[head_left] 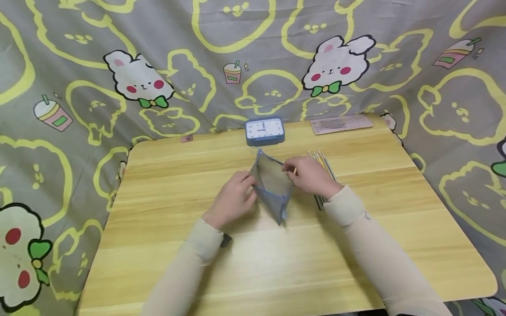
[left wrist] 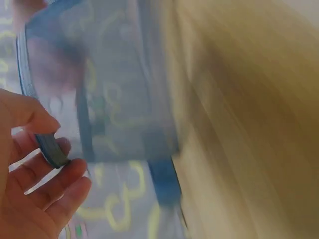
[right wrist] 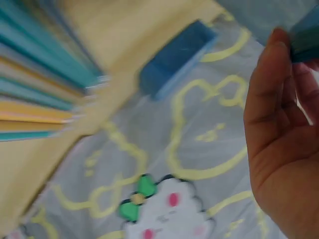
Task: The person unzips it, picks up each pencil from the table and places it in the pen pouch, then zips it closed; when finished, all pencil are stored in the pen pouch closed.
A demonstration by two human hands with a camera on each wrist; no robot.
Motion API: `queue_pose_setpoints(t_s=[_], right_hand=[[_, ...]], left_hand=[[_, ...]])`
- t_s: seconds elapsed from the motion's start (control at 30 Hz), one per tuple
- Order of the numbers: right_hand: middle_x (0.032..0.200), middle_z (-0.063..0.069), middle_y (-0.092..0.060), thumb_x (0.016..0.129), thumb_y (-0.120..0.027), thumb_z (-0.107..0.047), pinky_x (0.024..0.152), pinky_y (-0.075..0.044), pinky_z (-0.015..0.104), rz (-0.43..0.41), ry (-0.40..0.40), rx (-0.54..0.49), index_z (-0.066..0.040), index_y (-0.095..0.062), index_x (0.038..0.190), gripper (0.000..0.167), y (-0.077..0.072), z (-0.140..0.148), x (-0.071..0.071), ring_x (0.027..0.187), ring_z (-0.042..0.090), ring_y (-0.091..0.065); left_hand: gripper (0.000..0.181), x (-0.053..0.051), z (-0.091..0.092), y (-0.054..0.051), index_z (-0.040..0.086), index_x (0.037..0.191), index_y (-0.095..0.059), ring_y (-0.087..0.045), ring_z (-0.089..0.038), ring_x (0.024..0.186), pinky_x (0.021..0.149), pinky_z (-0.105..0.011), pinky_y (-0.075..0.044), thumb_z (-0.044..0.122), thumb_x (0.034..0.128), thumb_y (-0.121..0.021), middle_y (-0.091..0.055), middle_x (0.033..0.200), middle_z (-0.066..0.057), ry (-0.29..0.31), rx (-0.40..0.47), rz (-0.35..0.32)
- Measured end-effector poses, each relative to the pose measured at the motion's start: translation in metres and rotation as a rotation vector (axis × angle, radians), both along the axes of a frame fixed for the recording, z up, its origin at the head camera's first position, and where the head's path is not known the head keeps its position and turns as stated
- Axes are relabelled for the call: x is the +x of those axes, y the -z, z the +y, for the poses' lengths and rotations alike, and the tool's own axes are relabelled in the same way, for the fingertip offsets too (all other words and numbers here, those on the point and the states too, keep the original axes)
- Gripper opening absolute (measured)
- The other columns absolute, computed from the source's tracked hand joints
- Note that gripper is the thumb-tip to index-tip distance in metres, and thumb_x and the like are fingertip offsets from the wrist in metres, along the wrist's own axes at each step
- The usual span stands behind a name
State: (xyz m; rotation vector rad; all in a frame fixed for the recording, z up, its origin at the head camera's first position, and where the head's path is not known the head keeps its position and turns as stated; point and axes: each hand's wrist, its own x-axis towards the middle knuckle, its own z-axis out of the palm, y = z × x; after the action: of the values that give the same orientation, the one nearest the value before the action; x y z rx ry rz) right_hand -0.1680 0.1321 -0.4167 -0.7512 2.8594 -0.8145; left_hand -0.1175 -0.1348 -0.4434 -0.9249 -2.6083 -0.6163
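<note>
A person in pale sleeves (head_left: 381, 256) spreads a pouch (head_left: 272, 180) wide above the middle of a wood-grain desk (head_left: 134, 228); whether its base touches the surface cannot be told. Grey-blue and see-through, the pouch has darker blue edging, a ribbed, zip-like strip along its mouth and a blue tab (left wrist: 165, 183) at one end. From overhead its mouth gapes in a diamond, one point towards a blue clock (head_left: 265, 131), the other towards the wearer. The left hand (head_left: 235, 195) pinches one rim between thumb and fingers, its outer fingers loosely bent; the right hand (head_left: 310, 175) pinches the opposite rim, its fingertips close together. The wrist view shows the curtain's yellow outlines faintly through the pouch's panel, which is blurred. Teal, grey and yellow pencils (head_left: 327, 163) lie beneath the right forearm, while a pinkish sheet (head_left: 341, 124) rests near the patterned curtain (head_left: 276, 26).
</note>
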Motion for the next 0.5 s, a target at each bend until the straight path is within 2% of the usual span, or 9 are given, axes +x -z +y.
queue_pose_setpoints(t_s=[0.1, 0.2, 0.33, 0.5], right_hand=[[0.098, 0.005, -0.077, 0.1, -0.066, -0.009, 0.072, -0.054, 0.038, -0.042, 0.055, -0.005, -0.008, -0.078, 0.107, 0.014, 0.009, 0.013, 0.0, 0.077, 0.018, -0.064], [0.095, 0.003, -0.077, 0.1, -0.067, -0.01, 0.071, -0.053, 0.036, -0.067, 0.045, -0.012, -0.01, -0.078, 0.105, 0.012, 0.014, 0.019, 0.002, 0.074, 0.015, -0.064], [0.092, 0.001, -0.076, 0.099, -0.07, -0.013, 0.065, -0.052, 0.032, -0.059, 0.014, -0.032, -0.009, -0.078, 0.105, 0.01, 0.013, 0.014, 0.009, 0.07, 0.012, -0.063], [0.086, 0.0, -0.076, 0.099, -0.072, -0.015, 0.055, -0.045, 0.027, -0.013, 0.0, -0.045, -0.009, -0.077, 0.103, 0.009, 0.008, 0.004, 0.014, 0.06, 0.008, -0.054]], left_hand=[[0.017, 0.002, -0.022, 0.004, 0.005, 0.103, -0.073, -0.064, -0.027, 0.103, 0.096, -0.04, -0.059, 0.004, 0.0861, -0.076, -0.071, 0.104, -0.008, -0.059, 0.008, -0.004], [0.015, 0.003, -0.031, 0.007, 0.006, 0.102, -0.074, -0.064, -0.026, 0.104, 0.096, -0.04, -0.058, 0.006, 0.087, -0.074, -0.074, 0.104, -0.006, -0.06, -0.013, -0.016], [0.013, 0.002, -0.02, 0.005, 0.007, 0.102, -0.074, -0.065, -0.025, 0.105, 0.097, -0.039, -0.058, 0.01, 0.0907, -0.07, -0.073, 0.106, -0.005, -0.002, -0.011, -0.002], [0.01, 0.002, -0.001, -0.002, 0.006, 0.101, -0.072, -0.066, -0.024, 0.101, 0.093, -0.035, -0.06, 0.005, 0.0929, -0.067, -0.07, 0.104, -0.005, 0.015, 0.027, 0.039]])
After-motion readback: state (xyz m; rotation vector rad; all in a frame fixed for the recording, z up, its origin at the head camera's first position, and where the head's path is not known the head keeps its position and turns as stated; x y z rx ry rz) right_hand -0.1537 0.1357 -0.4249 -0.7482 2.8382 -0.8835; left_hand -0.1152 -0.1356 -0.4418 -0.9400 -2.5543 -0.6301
